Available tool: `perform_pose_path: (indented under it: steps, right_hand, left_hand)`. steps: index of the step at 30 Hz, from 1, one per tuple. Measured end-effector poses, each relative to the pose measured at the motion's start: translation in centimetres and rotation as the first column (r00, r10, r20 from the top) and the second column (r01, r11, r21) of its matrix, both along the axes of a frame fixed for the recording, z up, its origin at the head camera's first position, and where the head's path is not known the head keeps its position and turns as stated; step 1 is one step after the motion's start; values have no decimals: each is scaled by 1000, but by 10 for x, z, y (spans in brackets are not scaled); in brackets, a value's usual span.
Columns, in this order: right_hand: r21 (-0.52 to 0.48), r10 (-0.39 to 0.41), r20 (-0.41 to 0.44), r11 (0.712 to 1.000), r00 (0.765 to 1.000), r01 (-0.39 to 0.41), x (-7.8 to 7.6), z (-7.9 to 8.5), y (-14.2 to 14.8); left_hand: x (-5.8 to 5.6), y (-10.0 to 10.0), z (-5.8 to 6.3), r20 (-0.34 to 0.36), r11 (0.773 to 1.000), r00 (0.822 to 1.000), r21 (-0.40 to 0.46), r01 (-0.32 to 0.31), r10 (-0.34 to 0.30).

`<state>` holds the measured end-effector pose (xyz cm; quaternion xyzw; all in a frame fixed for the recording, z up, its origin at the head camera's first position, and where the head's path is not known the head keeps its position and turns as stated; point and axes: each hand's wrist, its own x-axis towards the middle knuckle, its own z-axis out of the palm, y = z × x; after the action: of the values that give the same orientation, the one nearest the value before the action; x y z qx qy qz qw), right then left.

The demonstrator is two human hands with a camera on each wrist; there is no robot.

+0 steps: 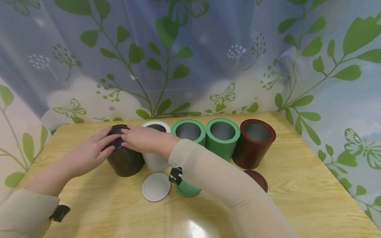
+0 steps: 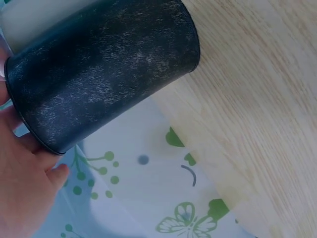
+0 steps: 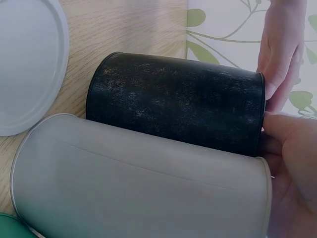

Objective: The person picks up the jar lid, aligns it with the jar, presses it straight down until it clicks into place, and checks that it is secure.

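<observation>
A black canister [image 1: 126, 162] with a worn, speckled wall stands upright at the left end of a row. My left hand [image 1: 84, 155] lies over the left side of its dark top [image 1: 118, 142], fingers stretched across the rim. From the right, my right hand [image 1: 146, 140] reaches over the white canister [image 1: 155, 161] and rests its fingertips on the same top. In the left wrist view, fingers of the left hand [image 2: 25, 173] touch the top edge of the black canister [image 2: 109, 74]. Both hands meet its top end in the right wrist view, partly hidden behind the rim.
Two green canisters [image 1: 222, 145] and a dark red canister [image 1: 253, 152] stand uncovered along the row. In front lie a white lid [image 1: 156, 186], a green lid [image 1: 188, 189] partly under the right forearm, and a dark red lid [image 1: 258, 180]. A patterned curtain [image 1: 190, 66] hangs behind the wooden table [image 1: 300, 185].
</observation>
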<state>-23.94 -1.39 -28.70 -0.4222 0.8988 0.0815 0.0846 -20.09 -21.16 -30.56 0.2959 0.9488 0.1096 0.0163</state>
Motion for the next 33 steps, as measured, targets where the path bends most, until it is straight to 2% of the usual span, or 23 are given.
perform_pose_path:
  steps: [4,17,20,24,26,33]
  right_hand:
    - [3,1,-16,1000,1000,-1,0,-1,0]
    - [58,-35,19,998,999,34,-1,3,-4]
    - [63,-51,55,997,997,47,-2,5,-5]
    - [64,-81,102,995,992,74,-3,8,-7]
    - [57,-84,110,995,990,78,-3,10,-8]
    - [1,-90,110,996,990,90,-3,12,-12]
  left_hand:
    - [-4,1,1,4,1000,1000,3,10,-10]
    - [-10,4,8,32,1000,999,3,29,-29]
    - [-12,2,8,77,999,996,30,37,-39]
    - [-14,0,11,172,994,984,99,35,-52]
    - [-15,0,13,193,992,979,118,37,-59]
    - [-19,3,20,157,989,984,130,66,-86]
